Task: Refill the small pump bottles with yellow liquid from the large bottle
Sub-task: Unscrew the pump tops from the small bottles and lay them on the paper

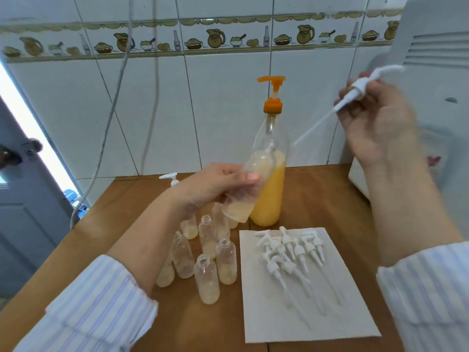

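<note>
The left hand (215, 185) grips a tilted small bottle (250, 179) and the right hand (375, 118) pinches its white pump (355, 91) at 2 o'clock, so residue may drip on the table (317, 196)

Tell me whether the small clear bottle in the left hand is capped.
Uncapped: the small clear bottle has a bare neck; its white pump is in the right hand.

The big bottle (269, 174) stands at the middle of the table (317, 199). The small open bottles (203, 255) stand in a bunch at its 7 o'clock. The paper sheet (253, 313) lies at its 5 o'clock, with the pump tops (291, 255) piled on it.
</note>
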